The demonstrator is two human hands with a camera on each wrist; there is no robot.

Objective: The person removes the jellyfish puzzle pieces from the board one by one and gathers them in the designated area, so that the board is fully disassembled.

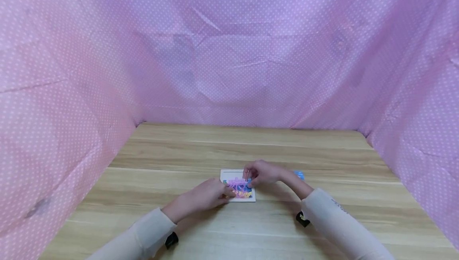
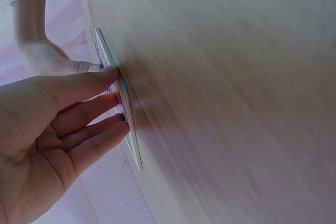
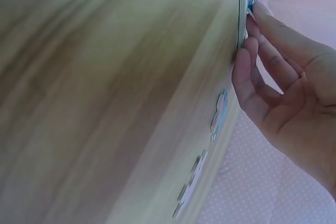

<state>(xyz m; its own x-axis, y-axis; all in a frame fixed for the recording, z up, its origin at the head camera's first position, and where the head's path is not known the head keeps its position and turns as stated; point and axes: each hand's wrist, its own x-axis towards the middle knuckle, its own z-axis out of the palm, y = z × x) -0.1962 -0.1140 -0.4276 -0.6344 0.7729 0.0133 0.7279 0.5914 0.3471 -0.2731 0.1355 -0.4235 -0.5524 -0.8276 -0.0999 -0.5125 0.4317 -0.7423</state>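
Observation:
A small jigsaw puzzle board [image 1: 244, 200] with a white border and a colourful pink, blue and yellow picture lies flat on the table. My left hand [image 1: 209, 193] rests on its left side; in the left wrist view, the nearly straight thumb and fingertips touch the board [image 2: 134, 142]. Over the upper right of the picture, my right hand [image 1: 263, 172] pinches a puzzle piece, seen thinly edge-on between thumb and fingers. The right hand [image 3: 294, 82] covers most of that piece in the right wrist view, leaving its shape unclear.
Loose puzzle pieces lie right of the board: a pink and blue one [image 3: 219, 114] and a pale one [image 3: 190, 184]. A blue piece [image 1: 299, 175] shows behind the right forearm. Pink dotted cloth [image 1: 236, 72] hangs around the wooden table [image 1: 172, 152].

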